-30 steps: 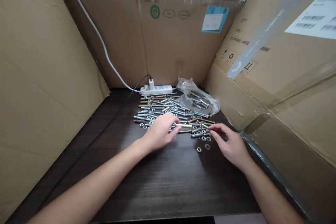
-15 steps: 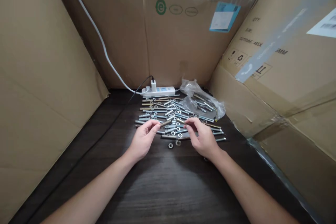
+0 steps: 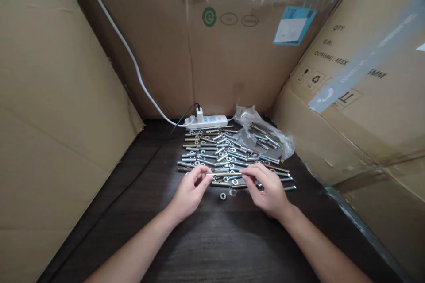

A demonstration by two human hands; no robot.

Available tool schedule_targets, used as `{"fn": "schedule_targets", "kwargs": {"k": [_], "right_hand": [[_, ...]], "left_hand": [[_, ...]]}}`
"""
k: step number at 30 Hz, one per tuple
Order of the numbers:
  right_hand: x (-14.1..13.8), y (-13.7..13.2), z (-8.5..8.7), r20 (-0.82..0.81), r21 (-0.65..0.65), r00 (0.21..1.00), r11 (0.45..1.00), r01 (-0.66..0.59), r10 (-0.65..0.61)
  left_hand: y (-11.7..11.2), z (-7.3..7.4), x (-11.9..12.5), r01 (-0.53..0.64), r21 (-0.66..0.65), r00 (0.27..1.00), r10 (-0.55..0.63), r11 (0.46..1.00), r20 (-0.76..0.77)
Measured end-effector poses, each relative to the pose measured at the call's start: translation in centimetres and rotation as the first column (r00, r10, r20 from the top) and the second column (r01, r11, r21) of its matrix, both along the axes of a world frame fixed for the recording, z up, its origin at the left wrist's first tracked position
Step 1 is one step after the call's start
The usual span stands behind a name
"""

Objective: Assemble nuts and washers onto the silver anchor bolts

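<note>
Between my hands a yellowish metal sleeve (image 3: 217,174) and a yellowish bolt (image 3: 236,174) lie in one straight line, level above the table. My left hand (image 3: 191,190) pinches the sleeve's left end. The bolt's right end is in the fingertips of my right hand (image 3: 267,188). Whether the bolt sits inside the sleeve or only meets it, I cannot tell. Under and behind them lie rows of metal sleeves and bolts (image 3: 222,184) with loose washers (image 3: 235,181) among them. Nearer to me are a nut-like ring (image 3: 222,196) and another washer (image 3: 233,193).
A white power strip (image 3: 210,121) with a plugged-in charger (image 3: 199,115) lies at the back. To its right is a clear plastic bag (image 3: 247,117) with more bolts. A black cable (image 3: 139,172) crosses the left side. Cardboard walls (image 3: 159,53) enclose the dark table (image 3: 212,247).
The sleeve and bolt, angled towards each other before, now form one straight line. My fingers have levelled them. The whole view has shifted slightly.
</note>
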State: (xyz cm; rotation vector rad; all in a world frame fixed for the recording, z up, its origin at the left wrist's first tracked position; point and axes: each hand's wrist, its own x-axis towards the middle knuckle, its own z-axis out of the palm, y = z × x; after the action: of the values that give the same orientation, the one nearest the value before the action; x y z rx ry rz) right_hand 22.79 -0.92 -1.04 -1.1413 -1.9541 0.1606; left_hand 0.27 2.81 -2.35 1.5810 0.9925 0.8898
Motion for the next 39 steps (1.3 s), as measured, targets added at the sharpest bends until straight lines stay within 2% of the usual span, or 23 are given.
{"fn": "schedule_targets", "kwargs": {"k": [6, 10, 12, 18, 21, 24, 27, 29, 31, 33, 35, 37, 39], "right_hand": [[-1.4, -1.4, 0.3, -0.046, 0.058, 0.993, 0.992, -0.108, 0.111], [-1.9, -2.0, 0.3, -0.054, 0.061, 0.992, 0.992, -0.107, 0.110], [-2.0, -2.1, 0.3, -0.052, 0.035, 0.993, 0.994, -0.105, 0.106], [-2.5, -2.1, 0.1, -0.038, -0.179, 0.982, 0.966, -0.186, 0.183], [-3.0, -2.2, 0.0, -0.043, -0.235, 0.982, 0.953, -0.190, 0.185], [-3.4, -2.4, 0.0, -0.163, -0.280, 0.968, 0.932, -0.230, 0.190], [-2.8, -2.0, 0.3, -0.345, -0.340, 0.936, 0.919, -0.199, 0.075], [-1.3, -1.0, 0.4, -0.439, -0.379, 0.892, 0.923, -0.073, -0.109], [1.0, 0.3, 0.1, -0.541, -0.398, 0.793, 0.916, 0.050, -0.278], [3.4, 1.7, -0.5, -0.626, -0.381, 0.686, 0.913, 0.146, -0.370], [5.3, 2.8, -1.3, -0.646, -0.379, 0.636, 0.901, 0.212, -0.422], [6.3, 3.4, -2.0, -0.625, -0.388, 0.635, 0.887, 0.252, -0.454], [6.5, 3.6, -2.5, -0.603, -0.383, 0.652, 0.884, 0.268, -0.459]], "left_hand": [[-1.2, 0.8, 0.7, 0.173, -0.150, 0.976, -0.149, 0.973, 0.160], [-2.4, 0.9, 1.3, 0.352, -0.286, 0.923, -0.281, 0.891, 0.262], [-3.0, 0.9, 1.6, 0.405, -0.333, 0.902, -0.312, 0.851, 0.299], [-4.4, 1.2, 2.1, 0.452, -0.358, 0.886, -0.366, 0.817, 0.284], [-4.8, 1.1, 2.2, 0.478, -0.356, 0.875, -0.400, 0.803, 0.273], [-4.8, 1.0, 2.2, 0.477, -0.352, 0.878, -0.415, 0.806, 0.239], [-4.7, 1.2, 2.2, 0.467, -0.265, 0.884, -0.454, 0.843, 0.114], [-4.8, 1.6, 2.3, 0.457, -0.146, 0.880, -0.470, 0.877, -0.070], [-5.0, 2.0, 2.7, 0.480, -0.018, 0.840, -0.465, 0.877, -0.279], [-5.2, 2.3, 3.5, 0.555, 0.104, 0.769, -0.462, 0.825, -0.442], [-5.4, 2.4, 5.0, 0.640, 0.223, 0.707, -0.448, 0.736, -0.548], [-5.3, 2.2, 6.9, 0.684, 0.330, 0.669, -0.380, 0.650, -0.639], [-5.0, 1.9, 8.9, 0.697, 0.399, 0.655, -0.301, 0.596, -0.694]]}}
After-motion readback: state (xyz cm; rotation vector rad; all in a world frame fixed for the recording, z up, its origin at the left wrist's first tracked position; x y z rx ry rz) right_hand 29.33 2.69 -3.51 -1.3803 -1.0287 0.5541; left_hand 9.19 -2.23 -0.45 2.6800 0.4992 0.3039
